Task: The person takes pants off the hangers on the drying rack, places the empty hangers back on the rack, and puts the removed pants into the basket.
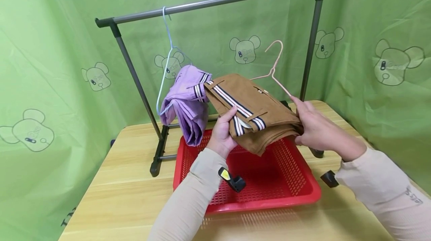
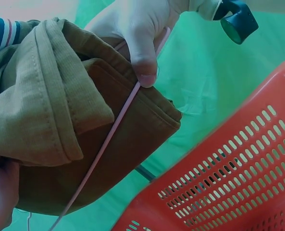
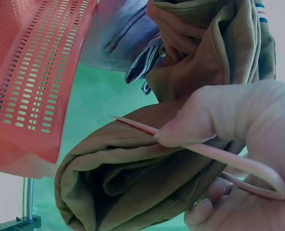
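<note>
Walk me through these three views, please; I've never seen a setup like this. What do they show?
There is no robot here: a person works bare-handed. The wide picture comes from a camera worn on the head; the other two come from cameras on the left and right wrists, looking closely at the work.

On the table stand a red basket and a clothes rack. A purple garment hangs from the rack on a pale blue hanger.

The left hand holds a folded brown garment above the basket. The right hand pinches a pink hanger, whose hook is not on the rack.
</note>
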Available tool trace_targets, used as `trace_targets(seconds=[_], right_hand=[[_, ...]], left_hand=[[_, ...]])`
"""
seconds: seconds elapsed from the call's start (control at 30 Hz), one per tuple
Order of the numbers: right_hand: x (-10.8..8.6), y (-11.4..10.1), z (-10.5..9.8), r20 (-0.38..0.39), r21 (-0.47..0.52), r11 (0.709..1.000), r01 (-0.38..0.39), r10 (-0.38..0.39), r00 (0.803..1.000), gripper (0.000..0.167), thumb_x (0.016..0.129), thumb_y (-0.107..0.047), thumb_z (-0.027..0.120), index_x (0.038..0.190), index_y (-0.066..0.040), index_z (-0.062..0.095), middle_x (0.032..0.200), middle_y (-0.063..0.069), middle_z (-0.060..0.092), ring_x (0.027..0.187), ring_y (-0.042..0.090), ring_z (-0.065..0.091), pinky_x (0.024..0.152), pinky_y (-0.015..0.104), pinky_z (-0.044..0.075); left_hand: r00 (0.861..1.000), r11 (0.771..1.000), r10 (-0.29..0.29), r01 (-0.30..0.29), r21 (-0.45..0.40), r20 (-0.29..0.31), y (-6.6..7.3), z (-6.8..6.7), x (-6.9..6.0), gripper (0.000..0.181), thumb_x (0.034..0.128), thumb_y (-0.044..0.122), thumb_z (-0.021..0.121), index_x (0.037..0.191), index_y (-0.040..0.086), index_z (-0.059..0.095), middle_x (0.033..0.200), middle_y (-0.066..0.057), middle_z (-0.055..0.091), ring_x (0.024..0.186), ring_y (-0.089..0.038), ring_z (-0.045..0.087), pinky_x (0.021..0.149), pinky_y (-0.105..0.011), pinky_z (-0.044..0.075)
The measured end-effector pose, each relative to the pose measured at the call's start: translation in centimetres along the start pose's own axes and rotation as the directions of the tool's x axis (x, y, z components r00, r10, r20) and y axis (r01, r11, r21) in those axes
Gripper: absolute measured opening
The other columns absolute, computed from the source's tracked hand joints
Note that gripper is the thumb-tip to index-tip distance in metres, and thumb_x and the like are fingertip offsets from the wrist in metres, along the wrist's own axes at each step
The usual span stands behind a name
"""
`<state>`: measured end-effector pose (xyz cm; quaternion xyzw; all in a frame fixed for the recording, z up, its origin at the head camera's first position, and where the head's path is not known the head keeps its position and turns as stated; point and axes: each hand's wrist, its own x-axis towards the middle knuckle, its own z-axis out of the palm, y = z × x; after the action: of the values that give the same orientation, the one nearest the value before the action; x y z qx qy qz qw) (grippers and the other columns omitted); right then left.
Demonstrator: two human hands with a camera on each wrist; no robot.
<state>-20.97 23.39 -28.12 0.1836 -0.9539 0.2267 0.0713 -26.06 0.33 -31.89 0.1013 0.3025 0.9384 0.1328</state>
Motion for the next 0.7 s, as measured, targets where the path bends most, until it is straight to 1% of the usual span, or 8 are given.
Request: trace_targets(seconds=[0.3,0.53,0.7], right_hand=[[0.3,0.9,0.1,-0.013,0.015,1.0,0.004,-0.003,1.0,0.122,0.059,0.005,0.082,0.15,0.006,0.001,0.114,0.029,0.041,0.103,0.044,0.046,0.082,0.06,0.045],[0.5,1.2,0.2,-0.017,0.011,1.0,0.004,-0.003,1.0,0.121,0.059,0.005,0.081,0.15,0.007,0.002,0.113,0.029,0.042,0.1,0.043,0.048,0.078,0.058,0.047],[0.7,1.4,0.3,-0.017,0.0,1.0,0.003,-0.003,1.0,0.12,0.059,0.005,0.081,0.15,0.007,0.002,0.114,0.031,0.041,0.097,0.042,0.049,0.075,0.056,0.048]], left_hand=[[1.0,1.0,0.001,-0.001,-0.004,0.0,0.3,0.1,-0.1,0.018,0.1007,0.01,0.045,0.097,0.011,0.063,0.089,0.0,0.07,0.081,-0.011,0.067,0.077,-0.023,0.053],[1.0,1.0,0.01,-0.01,-0.018,0.013,0.6,0.1,-0.2,0.019,0.1011,0.01,0.044,0.096,0.009,0.062,0.09,-0.001,0.069,0.081,-0.012,0.067,0.078,-0.024,0.053],[1.0,1.0,0.007,-0.007,-0.02,0.023,0.8,0.0,-0.2,0.02,0.1006,0.011,0.043,0.096,0.009,0.062,0.088,-0.001,0.069,0.08,-0.011,0.067,0.076,-0.023,0.053]])
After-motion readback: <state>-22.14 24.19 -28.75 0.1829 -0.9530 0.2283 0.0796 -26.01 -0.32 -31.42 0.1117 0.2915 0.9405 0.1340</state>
